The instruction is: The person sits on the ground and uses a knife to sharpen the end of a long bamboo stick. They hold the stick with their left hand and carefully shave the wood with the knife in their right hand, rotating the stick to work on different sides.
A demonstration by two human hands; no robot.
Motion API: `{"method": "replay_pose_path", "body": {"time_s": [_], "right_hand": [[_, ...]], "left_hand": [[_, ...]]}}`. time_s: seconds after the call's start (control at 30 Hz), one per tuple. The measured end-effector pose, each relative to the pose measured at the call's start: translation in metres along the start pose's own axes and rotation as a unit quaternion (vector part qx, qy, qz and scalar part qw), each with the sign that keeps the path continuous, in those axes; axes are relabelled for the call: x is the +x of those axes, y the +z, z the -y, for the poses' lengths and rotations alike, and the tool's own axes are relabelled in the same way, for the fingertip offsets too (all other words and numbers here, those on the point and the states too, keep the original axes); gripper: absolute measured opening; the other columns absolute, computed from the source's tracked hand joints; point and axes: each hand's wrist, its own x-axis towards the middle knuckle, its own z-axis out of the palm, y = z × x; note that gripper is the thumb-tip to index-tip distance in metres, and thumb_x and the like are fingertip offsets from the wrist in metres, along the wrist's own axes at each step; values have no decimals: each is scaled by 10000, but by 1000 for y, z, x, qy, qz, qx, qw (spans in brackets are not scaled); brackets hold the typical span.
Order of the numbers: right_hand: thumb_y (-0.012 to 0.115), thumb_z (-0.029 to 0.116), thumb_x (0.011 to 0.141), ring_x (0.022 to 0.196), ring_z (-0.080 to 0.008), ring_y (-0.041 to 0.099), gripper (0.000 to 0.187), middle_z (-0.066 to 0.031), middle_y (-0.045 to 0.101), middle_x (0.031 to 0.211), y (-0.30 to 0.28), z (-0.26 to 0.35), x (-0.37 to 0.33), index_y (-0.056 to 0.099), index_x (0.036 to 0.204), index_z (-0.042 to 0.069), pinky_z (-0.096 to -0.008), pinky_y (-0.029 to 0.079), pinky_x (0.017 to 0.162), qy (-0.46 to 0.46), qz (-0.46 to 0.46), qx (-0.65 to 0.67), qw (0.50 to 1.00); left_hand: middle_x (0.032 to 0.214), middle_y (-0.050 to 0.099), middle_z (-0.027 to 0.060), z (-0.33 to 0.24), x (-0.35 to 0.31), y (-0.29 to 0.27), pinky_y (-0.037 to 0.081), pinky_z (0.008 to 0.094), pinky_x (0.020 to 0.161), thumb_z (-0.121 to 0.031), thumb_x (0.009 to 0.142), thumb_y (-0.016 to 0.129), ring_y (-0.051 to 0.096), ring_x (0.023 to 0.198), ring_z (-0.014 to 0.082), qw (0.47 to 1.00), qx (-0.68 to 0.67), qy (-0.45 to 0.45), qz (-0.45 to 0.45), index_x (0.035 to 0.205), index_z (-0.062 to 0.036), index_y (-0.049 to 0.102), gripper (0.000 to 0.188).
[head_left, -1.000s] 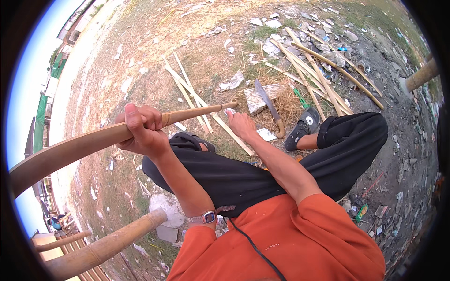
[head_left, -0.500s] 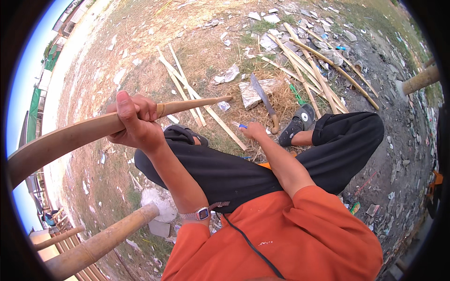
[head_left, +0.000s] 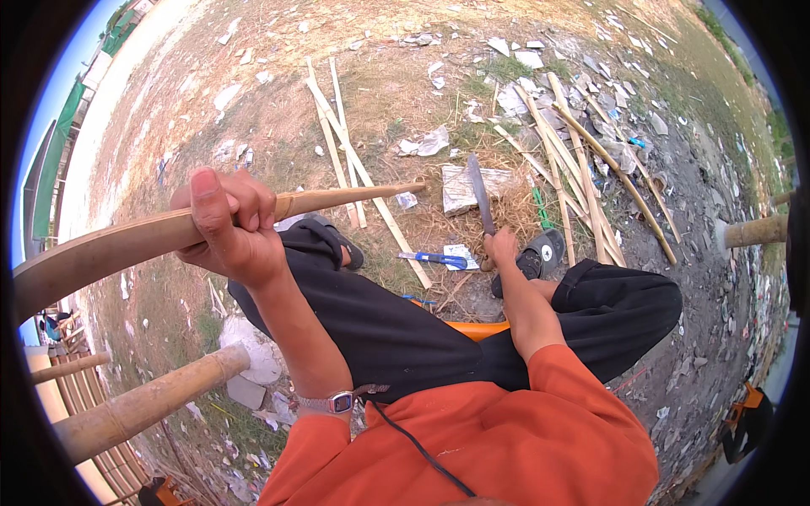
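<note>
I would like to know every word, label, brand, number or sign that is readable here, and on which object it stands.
No text can be read.
Watch: display too small to read.
White scrap: dark marks, too small to read.
Shoe: round white patch with a dark mark; no legible words.
Cutter: too small to tell.
Strip and machete: no lettering seen.

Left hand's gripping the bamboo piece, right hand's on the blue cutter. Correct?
Not quite: the head view shows the right hand at the handle of the machete; the blue cutter lies apart from it. The left hand does grip the bamboo piece.
</note>
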Motion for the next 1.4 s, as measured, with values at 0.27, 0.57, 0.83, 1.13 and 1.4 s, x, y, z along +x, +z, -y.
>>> {"method": "replay_pose_path", "body": {"time_s": [0.27, 0.57, 0.83, 1.13, 1.4], "right_hand": [[597, 275, 752, 881, -299, 634, 408, -265, 620, 898, -8, -7, 24, 566, 984, -60, -414, 512, 705, -130, 86, 16, 988], [440, 248, 929, 503, -380, 535, 272, -232, 564, 651, -127, 90, -87, 500, 999, -8, -429, 456, 515, -180, 114, 242, 946], [434, 217, 934, 616, -482, 537, 206, -281, 537, 625, -81, 104, -155, 487, 885, 24, -542, 391, 565, -297, 24, 137, 945], [426, 245, 931, 661, -483, 558, 252, -285, 565, 672, -83, 109, -148, 515, 905, 11, -532, 430, 580, -313, -4, 92, 945], [426, 270, 940, 697, -488, 574, 287, -284, 563, 646, -108, 100, -142, 522, 864, 11, -532, 457, 635, -286, 8, 192, 939]], "left_hand": [[446, 332, -9, 2, 4, 11, 247, 216, 310, -92, 880, 552, 288, 349, 57, 1000, -16, 2, 7, 636, -73, 410, 282], [449, 326, -4, 4, -4, 30, 224, 211, 323, -92, 897, 522, 257, 352, 58, 999, 22, 22, 15, 617, -79, 413, 301], [435, 357, -1, -6, -3, 40, 245, 219, 326, -104, 847, 607, 309, 346, 67, 999, 25, -7, -29, 561, -98, 400, 353], [430, 411, 0, -7, -5, 46, 280, 210, 327, -52, 825, 619, 364, 345, 55, 998, -9, -46, -46, 540, -76, 459, 328], [426, 403, 4, -4, -2, 44, 283, 212, 337, -82, 824, 635, 354, 350, 58, 998, 6, -38, -45, 527, -87, 427, 363]]}}
